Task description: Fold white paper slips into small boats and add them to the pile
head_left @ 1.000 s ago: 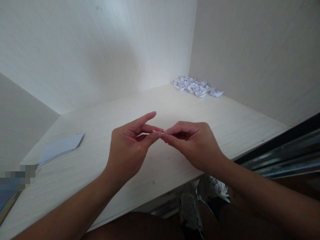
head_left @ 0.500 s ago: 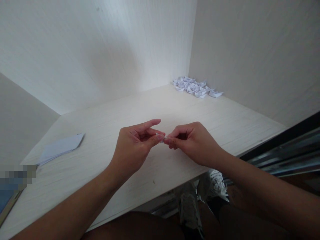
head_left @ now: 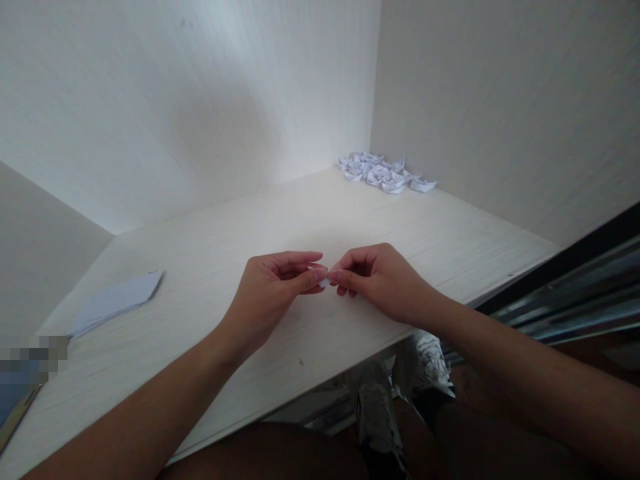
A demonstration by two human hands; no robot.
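Between my two hands is a small folded piece of white paper point(head_left: 325, 283), mostly covered by the fingers. My left hand point(head_left: 280, 283) pinches it from the left between thumb and fingers, the index finger stretched above. From the right, my right hand point(head_left: 373, 273) grips its other side with thumb and index finger, the fingertips of both hands nearly touching. The exact shape of the folded paper is hidden. Both hands are over the middle of the white tabletop point(head_left: 260, 227).
Several folded white paper boats point(head_left: 385, 175) lie heaped in the far right corner against the walls. On the left rests a stack of white paper sheets point(head_left: 117, 300). A blurred-out object point(head_left: 20, 387) sits at the left edge. Shoes point(head_left: 380, 413) show below the table's front edge.
My hands have shifted slightly right and closer together around the paper. The raised left index finger has come down toward the other fingers. The view has turned slightly.
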